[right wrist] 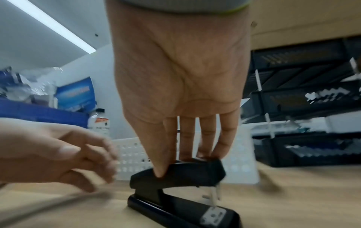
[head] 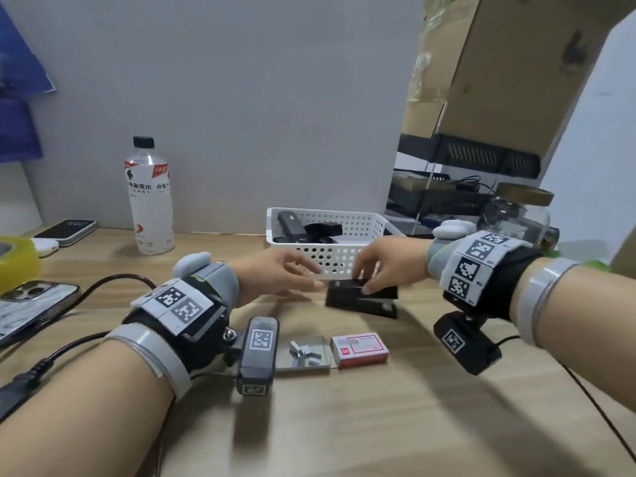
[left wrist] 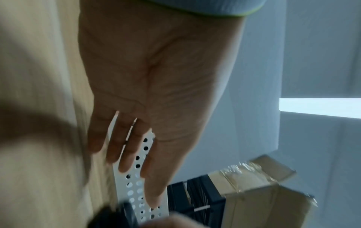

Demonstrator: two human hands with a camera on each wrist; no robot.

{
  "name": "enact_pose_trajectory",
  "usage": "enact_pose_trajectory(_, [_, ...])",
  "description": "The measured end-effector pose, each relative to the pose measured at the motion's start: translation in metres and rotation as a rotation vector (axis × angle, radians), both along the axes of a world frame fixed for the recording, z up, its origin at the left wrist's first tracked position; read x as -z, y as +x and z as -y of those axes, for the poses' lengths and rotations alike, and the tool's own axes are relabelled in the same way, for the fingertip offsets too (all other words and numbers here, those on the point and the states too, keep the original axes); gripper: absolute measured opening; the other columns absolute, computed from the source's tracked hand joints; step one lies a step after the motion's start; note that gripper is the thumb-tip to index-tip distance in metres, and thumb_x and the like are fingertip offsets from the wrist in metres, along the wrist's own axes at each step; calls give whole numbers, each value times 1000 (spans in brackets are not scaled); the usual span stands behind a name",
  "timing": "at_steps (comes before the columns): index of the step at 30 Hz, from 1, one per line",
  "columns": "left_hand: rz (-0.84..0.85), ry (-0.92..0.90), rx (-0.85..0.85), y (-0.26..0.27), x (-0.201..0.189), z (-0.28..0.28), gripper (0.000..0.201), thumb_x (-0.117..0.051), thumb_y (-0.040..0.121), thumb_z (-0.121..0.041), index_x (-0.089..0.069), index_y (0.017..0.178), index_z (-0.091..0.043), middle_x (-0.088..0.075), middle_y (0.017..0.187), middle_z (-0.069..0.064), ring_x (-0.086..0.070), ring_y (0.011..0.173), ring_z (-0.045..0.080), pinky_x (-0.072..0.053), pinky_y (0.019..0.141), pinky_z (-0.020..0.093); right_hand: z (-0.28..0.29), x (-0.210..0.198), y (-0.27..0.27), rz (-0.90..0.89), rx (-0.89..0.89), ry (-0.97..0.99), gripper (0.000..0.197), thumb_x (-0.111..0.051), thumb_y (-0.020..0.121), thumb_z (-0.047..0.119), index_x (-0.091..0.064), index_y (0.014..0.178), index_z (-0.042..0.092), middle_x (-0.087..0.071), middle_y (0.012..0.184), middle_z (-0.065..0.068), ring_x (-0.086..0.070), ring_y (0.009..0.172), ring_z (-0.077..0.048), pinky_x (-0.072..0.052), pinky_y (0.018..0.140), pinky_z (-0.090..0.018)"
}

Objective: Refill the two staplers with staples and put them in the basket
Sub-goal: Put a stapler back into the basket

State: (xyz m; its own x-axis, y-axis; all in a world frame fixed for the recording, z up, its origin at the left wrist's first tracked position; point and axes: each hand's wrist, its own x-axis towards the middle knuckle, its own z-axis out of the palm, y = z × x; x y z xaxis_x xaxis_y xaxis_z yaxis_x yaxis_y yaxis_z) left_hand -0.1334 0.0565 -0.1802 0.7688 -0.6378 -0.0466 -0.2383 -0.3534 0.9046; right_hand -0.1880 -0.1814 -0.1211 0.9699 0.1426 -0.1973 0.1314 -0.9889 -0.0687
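A black stapler [head: 361,301] [right wrist: 181,189] stands on the wooden table just in front of the white perforated basket [head: 347,256] [left wrist: 136,192]. My right hand [head: 385,266] [right wrist: 185,155] grips its top arm, thumb on one side and fingers on the other. A second black stapler [head: 303,228] lies inside the basket. My left hand [head: 285,273] [left wrist: 136,146] hovers beside the stapler with relaxed fingers, holding nothing. A red staple box [head: 359,349] and its open tray with staple strips [head: 303,352] lie nearer to me.
A water bottle [head: 149,201] stands at the back left, with phones [head: 67,230] [head: 31,308] and a cable [head: 86,294] on the left side. A cardboard box [head: 499,70] and black shelving [head: 464,177] sit behind the basket on the right.
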Motion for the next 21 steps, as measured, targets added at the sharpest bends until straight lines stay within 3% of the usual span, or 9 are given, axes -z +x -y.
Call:
enact_pose_trajectory(2, [78,106,36,-2,-1,7,56,-88,64,-43,-71,115,-30,-76,110,-2,-70,106,16,-49,106,42,-20,6,2,19,-44,67,34,-78,81,40,-69,113,31,-69,96,17,-67,95,-9,-52,90,-28])
enact_pose_trajectory(3, [114,160,52,-4,-2,9,56,-87,66,-43,-70,118,-31,-75,113,-2,-68,109,15,-48,106,40,-28,10,4,20,-50,63,37,-80,78,42,-69,112,30,-69,94,17,-66,94,-10,-52,89,-29])
enact_pose_trajectory(6, [220,300,68,-9,-2,15,44,-83,77,-39,-68,118,-31,-74,111,-8,-68,104,15,-52,100,38,-34,22,4,-16,-25,-12,44,-84,69,46,-69,105,26,-71,95,8,-66,92,-17,-55,87,-35])
enact_pose_trajectory(10, [352,371,41,-13,-1,23,35,-80,80,-40,-69,112,-31,-74,101,-11,-70,92,14,-55,89,32,-31,31,0,12,-31,5,42,-87,69,42,-72,102,20,-74,95,0,-67,90,-21,-52,77,-31])
enact_pose_trajectory(12, [423,378,21,-16,-1,27,31,-78,81,-39,-72,110,-27,-74,100,-8,-69,90,16,-55,86,32,-30,32,0,32,-42,24,40,-87,69,40,-73,100,19,-74,93,-1,-67,88,-22,-50,73,-29])
enact_pose_trajectory(14, [462,367,29,-15,-4,27,30,-77,83,-37,-73,110,-24,-75,101,-5,-68,93,17,-54,90,36,-28,35,0,41,-30,58,40,-89,68,39,-72,97,18,-74,90,-1,-68,86,-22,-49,68,-27])
enact_pose_trajectory(18, [420,273,-20,-12,-23,9,26,-78,83,-28,-72,108,-23,-76,103,-6,-70,97,16,-54,96,41,-27,38,1,43,-19,105,36,-88,68,42,-69,90,20,-64,76,9,-59,73,-13,-45,61,-23])
enact_pose_trajectory(21, [347,212,-60,-10,-38,-14,27,-79,83,-23,-70,108,-22,-77,103,-7,-72,99,15,-55,97,42,-27,38,2,43,-30,98,30,-87,70,44,-68,83,25,-62,76,9,-58,73,-12,-45,62,-25])
